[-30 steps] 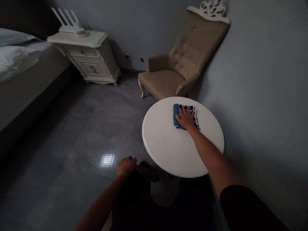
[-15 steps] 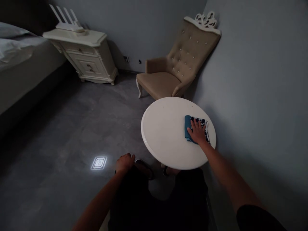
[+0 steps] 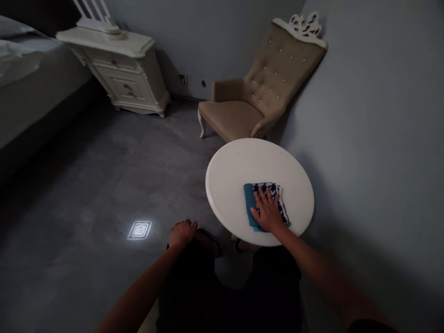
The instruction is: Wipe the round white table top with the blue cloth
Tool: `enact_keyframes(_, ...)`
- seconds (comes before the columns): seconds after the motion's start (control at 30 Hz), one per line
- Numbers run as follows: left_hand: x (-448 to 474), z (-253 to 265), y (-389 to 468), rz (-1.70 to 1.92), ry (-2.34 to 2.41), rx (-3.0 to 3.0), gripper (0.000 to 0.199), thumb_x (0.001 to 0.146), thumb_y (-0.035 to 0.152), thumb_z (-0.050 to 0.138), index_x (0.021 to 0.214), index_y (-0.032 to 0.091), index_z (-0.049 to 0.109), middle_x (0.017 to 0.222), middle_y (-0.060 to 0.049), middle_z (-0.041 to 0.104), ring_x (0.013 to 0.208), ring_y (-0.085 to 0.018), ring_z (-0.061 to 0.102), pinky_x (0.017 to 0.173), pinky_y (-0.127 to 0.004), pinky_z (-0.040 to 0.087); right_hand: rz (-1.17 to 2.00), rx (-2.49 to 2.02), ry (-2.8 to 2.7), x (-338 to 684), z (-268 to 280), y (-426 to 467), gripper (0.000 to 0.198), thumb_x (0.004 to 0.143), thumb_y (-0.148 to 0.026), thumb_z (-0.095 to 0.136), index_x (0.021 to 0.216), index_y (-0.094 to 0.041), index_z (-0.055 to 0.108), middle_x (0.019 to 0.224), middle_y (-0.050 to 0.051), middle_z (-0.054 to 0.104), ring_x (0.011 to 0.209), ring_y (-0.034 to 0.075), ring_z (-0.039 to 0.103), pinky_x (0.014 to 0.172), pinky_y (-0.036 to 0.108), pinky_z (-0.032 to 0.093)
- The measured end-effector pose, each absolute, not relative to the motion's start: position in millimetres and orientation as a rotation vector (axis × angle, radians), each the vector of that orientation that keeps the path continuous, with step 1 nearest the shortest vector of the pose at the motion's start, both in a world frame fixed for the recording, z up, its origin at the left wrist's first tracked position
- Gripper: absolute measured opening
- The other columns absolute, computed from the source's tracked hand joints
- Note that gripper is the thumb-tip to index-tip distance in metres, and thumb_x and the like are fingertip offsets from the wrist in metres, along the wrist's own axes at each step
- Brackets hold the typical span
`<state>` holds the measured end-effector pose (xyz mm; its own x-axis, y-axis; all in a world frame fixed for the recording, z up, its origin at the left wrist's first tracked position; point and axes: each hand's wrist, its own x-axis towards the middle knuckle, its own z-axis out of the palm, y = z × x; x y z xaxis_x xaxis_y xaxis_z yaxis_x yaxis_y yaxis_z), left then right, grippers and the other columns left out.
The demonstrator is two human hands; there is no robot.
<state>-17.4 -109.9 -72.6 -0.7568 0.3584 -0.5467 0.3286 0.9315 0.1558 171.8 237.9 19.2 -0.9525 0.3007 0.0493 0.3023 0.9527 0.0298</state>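
My right hand (image 3: 268, 212) lies flat with fingers spread on a folded cloth (image 3: 249, 199), teal on one side with a dark-and-white patterned part. The cloth rests on the near part of a round white table (image 3: 229, 175), and my palm presses it from above without gripping. My left hand (image 3: 181, 232) rests on my left knee, away from the table, its fingers loosely draped over the knee and partly hidden. I see nothing in it.
A tan tufted armchair (image 3: 236, 118) stands just behind the table. The grey wall (image 3: 374, 115) runs close on the right. Further back are a white nightstand (image 3: 128, 85) and a bed (image 3: 27, 97). A bright square pattern (image 3: 139, 230) shows on the floor.
My right hand has slid the cloth left and toward me across the tabletop. My left hand stays on the knee. The view has shifted slightly.
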Motion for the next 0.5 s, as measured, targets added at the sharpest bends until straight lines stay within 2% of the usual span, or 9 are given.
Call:
enact_keyframes(0.23,-22,-76,-108,0.042,2.474,0.474,0.059,0.109,0.051,0.034,0.121,0.014,0.078,0.124,-0.025,0.08,0.122,-0.04,0.075,0.099,-0.047,0.056,0.105,-0.332,-3.097,72,31,223,0.077,0.11,-0.063,0.033,0.177,-0.025,0.033,0.187,0.006,0.018,0.174,0.042,0.011,0.135,0.08,0.008)
enact_keyframes(0.5,-30,-75,-107,0.013,2.452,0.439,0.059,0.11,0.052,0.033,0.121,0.016,0.078,0.123,-0.023,0.081,0.122,-0.038,0.076,0.098,-0.044,0.056,0.177,-0.428,-3.067,-35,36,268,0.079,0.109,-0.064,0.031,0.177,-0.024,0.034,0.186,0.007,0.023,0.173,0.042,0.014,0.135,0.08,0.007)
